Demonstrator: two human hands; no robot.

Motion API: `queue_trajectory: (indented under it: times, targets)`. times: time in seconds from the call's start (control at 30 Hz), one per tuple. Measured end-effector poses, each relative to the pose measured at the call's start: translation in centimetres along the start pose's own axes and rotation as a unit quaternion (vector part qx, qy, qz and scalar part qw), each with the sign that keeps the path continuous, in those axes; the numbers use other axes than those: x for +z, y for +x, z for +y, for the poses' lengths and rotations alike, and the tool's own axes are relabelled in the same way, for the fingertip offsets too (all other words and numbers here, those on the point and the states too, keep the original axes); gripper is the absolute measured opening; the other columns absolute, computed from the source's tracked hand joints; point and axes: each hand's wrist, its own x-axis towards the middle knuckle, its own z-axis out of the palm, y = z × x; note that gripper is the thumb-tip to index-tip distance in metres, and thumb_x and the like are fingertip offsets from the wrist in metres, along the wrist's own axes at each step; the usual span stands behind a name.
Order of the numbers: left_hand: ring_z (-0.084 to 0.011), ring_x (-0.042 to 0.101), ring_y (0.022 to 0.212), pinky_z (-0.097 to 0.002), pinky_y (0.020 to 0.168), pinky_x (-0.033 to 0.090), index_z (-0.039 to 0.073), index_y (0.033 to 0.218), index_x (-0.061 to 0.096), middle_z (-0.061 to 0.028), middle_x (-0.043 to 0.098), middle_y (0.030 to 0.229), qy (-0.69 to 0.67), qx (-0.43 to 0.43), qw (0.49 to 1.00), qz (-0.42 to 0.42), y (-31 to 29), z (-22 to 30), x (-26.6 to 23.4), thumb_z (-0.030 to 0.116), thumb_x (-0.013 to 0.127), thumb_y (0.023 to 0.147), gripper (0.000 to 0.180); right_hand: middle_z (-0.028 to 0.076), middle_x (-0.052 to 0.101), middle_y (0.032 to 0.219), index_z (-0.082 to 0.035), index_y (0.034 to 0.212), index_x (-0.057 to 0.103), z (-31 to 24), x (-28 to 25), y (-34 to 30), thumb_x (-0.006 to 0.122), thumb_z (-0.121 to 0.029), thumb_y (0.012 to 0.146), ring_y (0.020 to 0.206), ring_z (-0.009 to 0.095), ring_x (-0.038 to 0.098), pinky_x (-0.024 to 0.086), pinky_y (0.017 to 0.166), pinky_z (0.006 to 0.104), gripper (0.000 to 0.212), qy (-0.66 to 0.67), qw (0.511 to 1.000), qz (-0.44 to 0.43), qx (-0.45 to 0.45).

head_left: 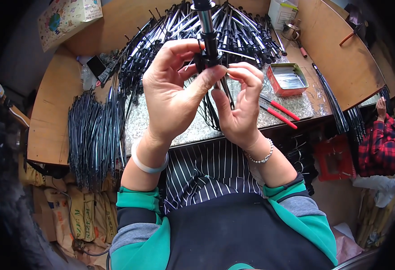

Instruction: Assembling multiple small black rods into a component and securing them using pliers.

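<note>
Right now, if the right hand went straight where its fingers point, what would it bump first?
The right hand points left, so probably the thumb of the left hand, with the black-and-silver rod close beside it. They look nearly touching, but depth is unclear.

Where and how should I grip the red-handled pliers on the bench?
Grip the pliers across both red handles, probably from the near right: they splay toward the front edge of the bench, while the metal end runs behind the right hand.
</note>
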Motion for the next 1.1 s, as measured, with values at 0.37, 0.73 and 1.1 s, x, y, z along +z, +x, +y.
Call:
queue_trajectory:
  times: [0.37,0.73,1.1]
  targets:
    - [-0.0144,0.061,0.089,-0.0266,0.076,0.053,-0.006,0.107,0.052,-0.011,0.059,0.098,-0.018,0.005,1.0,0.006,-0.2,0.4,0.0,-0.006,0.067,0.077,0.034,0.01,0.059,0.098,-0.003,0.103,0.045,-0.3,-0.2,-0.3,0.062,-0.009,0.085,0.09,0.014,0.061,0.048,0.08,0.0271,0.026,0.303,0.935,0.001,0.184]
    - [-0.0189,0.061,0.094,-0.0302,0.081,0.052,-0.005,0.107,0.05,-0.0203,0.06,0.107,-0.089,-0.007,0.994,-0.063,0.3,0.5,0.1,-0.002,0.064,0.08,0.03,0.008,0.058,0.096,-0.003,0.095,0.044,1.0,-2.3,0.0,0.057,-0.004,0.088,0.096,0.014,0.058,0.048,0.085,0.0267,0.015,0.441,0.876,-0.061,0.188]
    - [-0.0226,0.06,0.097,-0.0341,0.086,0.05,-0.001,0.106,0.044,-0.0213,0.059,0.107,-0.11,-0.018,0.99,-0.088,0.6,0.2,0.1,0.0,0.063,0.082,0.031,0.01,0.057,0.098,-0.001,0.098,0.048,0.7,-2.0,0.1,0.063,-0.001,0.083,0.094,0.015,0.058,0.046,0.086,0.0298,0.021,0.431,0.887,-0.012,0.162]
